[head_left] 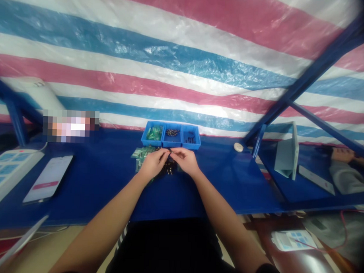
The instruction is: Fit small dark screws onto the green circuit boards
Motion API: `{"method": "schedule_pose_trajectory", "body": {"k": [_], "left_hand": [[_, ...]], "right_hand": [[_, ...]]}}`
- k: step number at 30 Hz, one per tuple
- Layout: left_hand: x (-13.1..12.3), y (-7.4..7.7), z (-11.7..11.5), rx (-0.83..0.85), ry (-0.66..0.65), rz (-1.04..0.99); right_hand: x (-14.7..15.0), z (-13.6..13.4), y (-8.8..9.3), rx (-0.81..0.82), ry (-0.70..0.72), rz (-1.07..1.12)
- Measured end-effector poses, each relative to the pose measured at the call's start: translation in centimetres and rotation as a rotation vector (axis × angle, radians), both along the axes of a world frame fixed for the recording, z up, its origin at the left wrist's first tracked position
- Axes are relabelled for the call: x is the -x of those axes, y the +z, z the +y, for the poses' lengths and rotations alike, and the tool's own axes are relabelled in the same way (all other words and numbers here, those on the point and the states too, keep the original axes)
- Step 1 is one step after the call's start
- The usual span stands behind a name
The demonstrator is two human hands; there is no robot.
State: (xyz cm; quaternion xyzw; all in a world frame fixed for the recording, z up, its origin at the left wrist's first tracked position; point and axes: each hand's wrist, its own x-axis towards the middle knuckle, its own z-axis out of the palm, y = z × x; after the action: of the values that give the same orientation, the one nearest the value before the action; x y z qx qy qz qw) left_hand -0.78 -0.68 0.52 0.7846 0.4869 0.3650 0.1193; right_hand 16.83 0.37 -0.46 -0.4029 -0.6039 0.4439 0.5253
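My left hand (153, 164) and my right hand (187, 160) meet over the table, fingertips pinched together. Whatever lies between them is too small to make out. Beneath the fingers is a heap of small dark and brass-coloured parts (169, 168). Green see-through packets or pieces (140, 152) lie beside and partly under my left hand. Just beyond my hands stands a blue three-part tray (172, 145). Its left compartment holds green pieces (154, 132), its middle one small brass-coloured parts (173, 132), its right one dark slim pieces (190, 139).
The blue table (222, 177) carries a phone (49, 179) and a white power strip (10, 170) at left. A small round object (238, 147) sits near the blue frame post (258, 141). At right, another person's sleeve (348, 174) shows near a phone (316, 180) and a propped panel (285, 152).
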Motion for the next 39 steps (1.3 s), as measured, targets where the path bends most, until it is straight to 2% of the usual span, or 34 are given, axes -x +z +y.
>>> {"method": "schedule_pose_trajectory", "body": {"k": [7,16,22,29,39], "left_hand": [[0.0,-0.3,0.0,0.009,0.015,-0.058],[-0.1,0.1,-0.1,-0.044,-0.006,-0.032],[0.0,-0.5,0.2,-0.033,0.031,-0.048],[-0.1,-1.0,0.6,-0.144,0.018,-0.072],[0.1,-0.8,0.5,-0.096,0.017,-0.036]], "right_hand": [[-0.1,0.1,-0.1,0.005,0.001,0.022],[-0.1,0.0,0.1,-0.006,0.000,0.014],[-0.1,0.2,-0.2,-0.007,-0.008,0.030],[-0.1,0.1,-0.1,0.008,0.017,0.040],[0.0,0.0,0.0,-0.024,0.021,0.051]]}}
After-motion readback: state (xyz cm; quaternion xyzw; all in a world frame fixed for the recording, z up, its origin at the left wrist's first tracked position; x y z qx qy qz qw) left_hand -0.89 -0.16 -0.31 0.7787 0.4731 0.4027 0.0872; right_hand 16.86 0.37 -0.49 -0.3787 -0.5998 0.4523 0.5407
